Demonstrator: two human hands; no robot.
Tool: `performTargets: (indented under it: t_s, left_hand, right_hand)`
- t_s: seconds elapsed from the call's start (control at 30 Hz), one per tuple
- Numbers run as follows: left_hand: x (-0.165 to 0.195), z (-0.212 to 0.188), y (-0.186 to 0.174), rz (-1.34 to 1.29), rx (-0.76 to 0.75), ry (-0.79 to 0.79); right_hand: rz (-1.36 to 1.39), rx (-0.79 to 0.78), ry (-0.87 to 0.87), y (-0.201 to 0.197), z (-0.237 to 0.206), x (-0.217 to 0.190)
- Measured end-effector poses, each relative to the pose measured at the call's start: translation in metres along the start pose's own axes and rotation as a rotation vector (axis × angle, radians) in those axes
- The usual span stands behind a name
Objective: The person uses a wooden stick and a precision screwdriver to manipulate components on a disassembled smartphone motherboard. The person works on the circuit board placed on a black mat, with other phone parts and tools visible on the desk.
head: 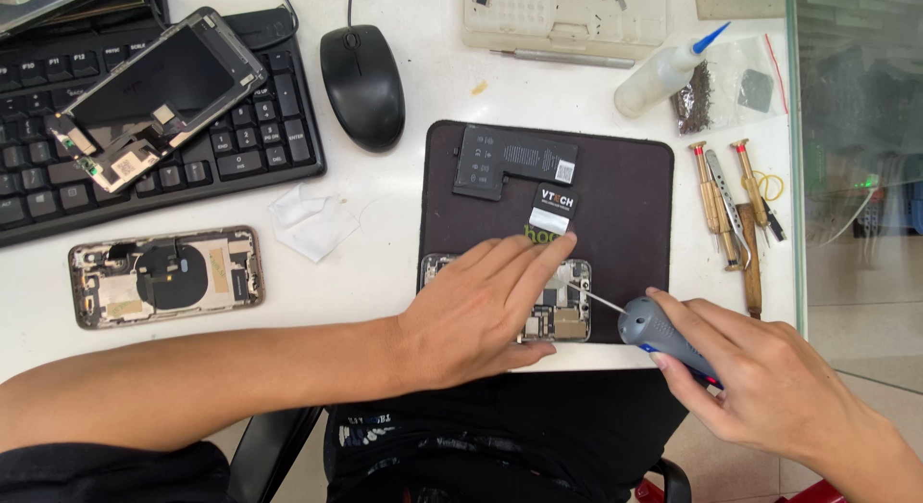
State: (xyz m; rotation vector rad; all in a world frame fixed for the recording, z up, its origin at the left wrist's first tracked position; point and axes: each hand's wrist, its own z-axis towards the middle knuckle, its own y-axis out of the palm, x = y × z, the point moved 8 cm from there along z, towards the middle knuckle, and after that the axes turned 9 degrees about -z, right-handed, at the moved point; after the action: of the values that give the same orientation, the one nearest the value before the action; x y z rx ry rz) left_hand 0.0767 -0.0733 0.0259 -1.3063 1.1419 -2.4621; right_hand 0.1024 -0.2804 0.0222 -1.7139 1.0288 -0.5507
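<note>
My left hand (481,306) lies flat on an opened phone body (567,311) that rests on a dark work mat (625,205), fingers spread and pressing it down. In my right hand (769,383) is a grey-handled screwdriver (654,330), whose thin shaft angles up-left so the tip touches the phone's inner boards near its right side. Just above my fingers, a black phone battery (514,162) and a small black card (555,210) lie on the mat.
A second opened phone frame (165,276) lies left, beside a crumpled wipe (310,219). A detached screen (159,94) sits on a black keyboard (240,147). Mouse (362,85), parts tray (564,17), glue bottle (663,75), several hand tools (731,200) at right by the table edge.
</note>
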Motion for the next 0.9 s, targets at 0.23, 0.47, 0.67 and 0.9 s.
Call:
performTargets:
  t_s: [0.23, 0.47, 0.67, 0.9]
  left_hand:
    - [0.007, 0.003, -0.032, -0.209, 0.131, -0.143]
    - [0.01, -0.014, 0.003, -0.887, 0.295, -0.433]
    - [0.01, -0.015, 0.037, -1.358, 0.463, -0.384]
    - [0.004, -0.022, 0.035, -1.251, 0.482, -0.39]
  right_hand:
    - [0.387, 0.481, -0.208, -0.002, -0.03, -0.009]
    - [1.023, 0.401, -0.194, 0.065, -0.04, -0.021]
    - [1.305, 0.413, -0.261, 0.087, -0.03, -0.03]
    - [1.484, 0.368, -0.273, 0.102, -0.025, -0.041]
